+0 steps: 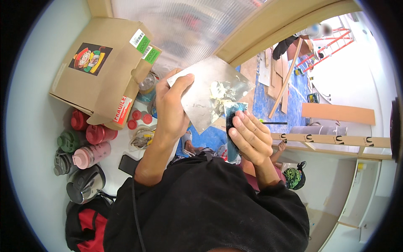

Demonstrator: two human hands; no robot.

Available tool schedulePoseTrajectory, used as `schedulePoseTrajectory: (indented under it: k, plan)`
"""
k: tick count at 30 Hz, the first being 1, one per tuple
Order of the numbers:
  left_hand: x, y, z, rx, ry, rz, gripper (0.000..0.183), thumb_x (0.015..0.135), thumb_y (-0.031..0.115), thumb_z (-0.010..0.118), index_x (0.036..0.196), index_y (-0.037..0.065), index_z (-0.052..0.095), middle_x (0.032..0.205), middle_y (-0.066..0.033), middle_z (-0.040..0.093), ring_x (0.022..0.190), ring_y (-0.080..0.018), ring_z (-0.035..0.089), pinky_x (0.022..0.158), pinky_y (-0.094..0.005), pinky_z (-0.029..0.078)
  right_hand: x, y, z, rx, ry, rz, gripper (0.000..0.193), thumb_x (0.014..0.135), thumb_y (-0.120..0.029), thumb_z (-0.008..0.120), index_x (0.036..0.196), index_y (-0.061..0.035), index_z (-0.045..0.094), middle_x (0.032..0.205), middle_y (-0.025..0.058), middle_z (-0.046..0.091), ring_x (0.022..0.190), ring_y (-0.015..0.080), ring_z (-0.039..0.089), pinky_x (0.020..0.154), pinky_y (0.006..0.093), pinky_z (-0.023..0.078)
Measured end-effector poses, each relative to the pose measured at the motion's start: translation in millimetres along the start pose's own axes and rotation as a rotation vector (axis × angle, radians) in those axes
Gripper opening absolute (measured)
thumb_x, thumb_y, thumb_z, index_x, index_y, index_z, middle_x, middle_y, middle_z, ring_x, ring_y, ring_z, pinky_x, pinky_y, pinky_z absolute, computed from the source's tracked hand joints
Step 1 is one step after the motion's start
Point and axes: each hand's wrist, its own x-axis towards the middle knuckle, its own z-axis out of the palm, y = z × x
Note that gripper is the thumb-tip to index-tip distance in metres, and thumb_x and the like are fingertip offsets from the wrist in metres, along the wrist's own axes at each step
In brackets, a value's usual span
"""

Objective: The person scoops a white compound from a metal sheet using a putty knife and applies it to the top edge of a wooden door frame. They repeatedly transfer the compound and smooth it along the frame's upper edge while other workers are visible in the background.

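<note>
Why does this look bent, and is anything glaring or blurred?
Head view throughout: fisheye distortion bends the wooden beam; the far white wall looks washed out; shapes behind the ribbed panel are hazy; the metal plate has a soft sheen.

We had bright light throughout, the white wall (371, 63) well beyond the right hand (254, 136) nearly washed out. We saw pale glare on the metal plate (199, 94) in the left hand (171, 103), and fisheye distortion bowing the wooden beam (289, 23) ahead of both.
</note>
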Motion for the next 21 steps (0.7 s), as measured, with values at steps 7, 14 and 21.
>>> schedulePoseTrajectory:
  k: [7, 14, 21]
  plan:
    - [1.7, -2.7, -1.0, -0.149, -0.007, -0.026, 0.013, 0.084, 0.007, 0.053, 0.090, -0.003, 0.058, 0.084, -0.0107, 0.064, 0.073, -0.0162, 0.064, 0.066, -0.0269, 0.051, -13.4, -2.6, 7.0, 0.053, -0.002, -0.007, 0.020, 0.076, -0.002, 0.065, 0.095, 0.0010, 0.068, 0.100, 0.0142, 0.068, 0.101, 0.0291, 0.065, 0.091, 0.0409, 0.051]
    - [5.4, 4.4, -2.5, 0.026, 0.074, -0.014, 0.011, 0.086, 0.009, 0.054, 0.088, -0.001, 0.057, 0.081, -0.0074, 0.062, 0.072, -0.0126, 0.062, 0.065, -0.0249, 0.049, -0.1, -4.3, 2.7, 0.248, 0.359, 0.398, 0.022, 0.073, 0.013, 0.063, 0.095, 0.0072, 0.063, 0.091, 0.0243, 0.067, 0.085, 0.0342, 0.069, 0.079, 0.0386, 0.055]
    - [0.6, -5.7, -4.2, 0.326, 0.112, 0.239, 0.014, 0.089, 0.012, 0.055, 0.080, 0.001, 0.055, 0.072, 0.0022, 0.052, 0.064, -0.0032, 0.042, 0.055, -0.0229, 0.033, 15.5, 6.5, -6.3, 0.181, 0.154, 0.449, 0.022, 0.073, 0.013, 0.064, 0.093, 0.0056, 0.064, 0.091, 0.0189, 0.069, 0.083, 0.0262, 0.070, 0.073, 0.0296, 0.055]
